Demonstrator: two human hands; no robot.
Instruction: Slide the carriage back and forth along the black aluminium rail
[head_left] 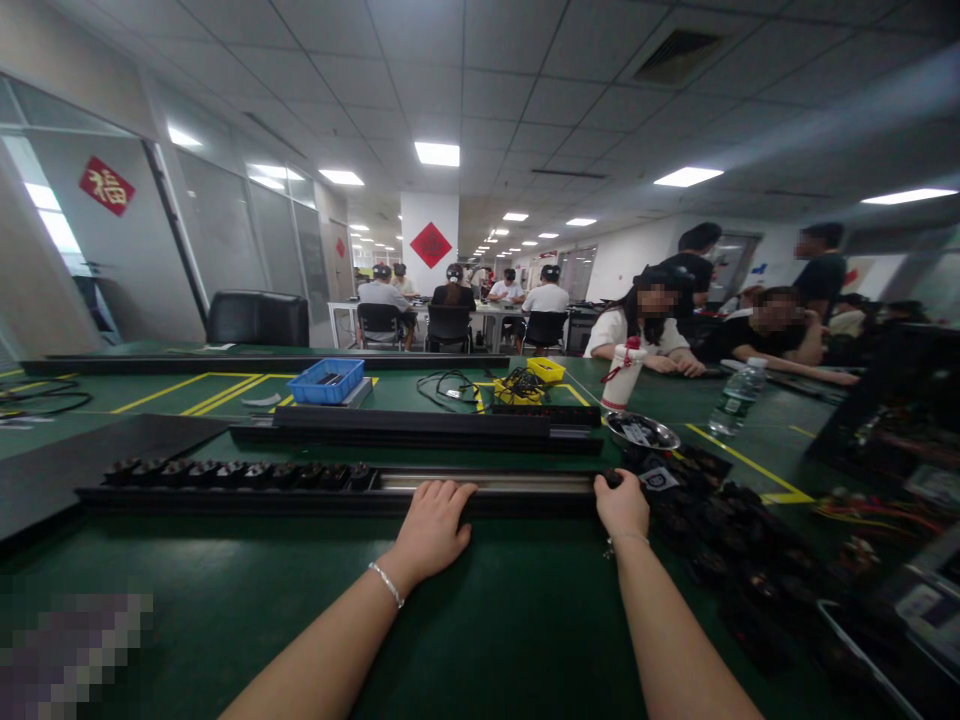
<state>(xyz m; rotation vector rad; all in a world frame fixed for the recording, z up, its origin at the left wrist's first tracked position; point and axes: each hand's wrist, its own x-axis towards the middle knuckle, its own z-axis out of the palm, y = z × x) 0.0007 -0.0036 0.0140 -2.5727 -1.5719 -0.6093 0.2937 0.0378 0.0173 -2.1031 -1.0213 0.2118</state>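
A long black rail (337,490) lies flat across the green table (480,620), black modules, perhaps sockets, filling its left part.

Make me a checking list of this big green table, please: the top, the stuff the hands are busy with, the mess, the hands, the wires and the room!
Surface: green table with yellow lines.
Job's things: long black rail lying across the front; a row of black modules fills its left part, the right part shows a bare metal channel.
Clutter: heap of black parts at right, metal bowl, blue tray, water bottle, second black rail.
Grippers: left hand rests on the rail's front edge; right hand touches its right end.
Cables: black cable coiled beyond the second rail.
Surroundings: office with ceiling lights, seated people at other tables.
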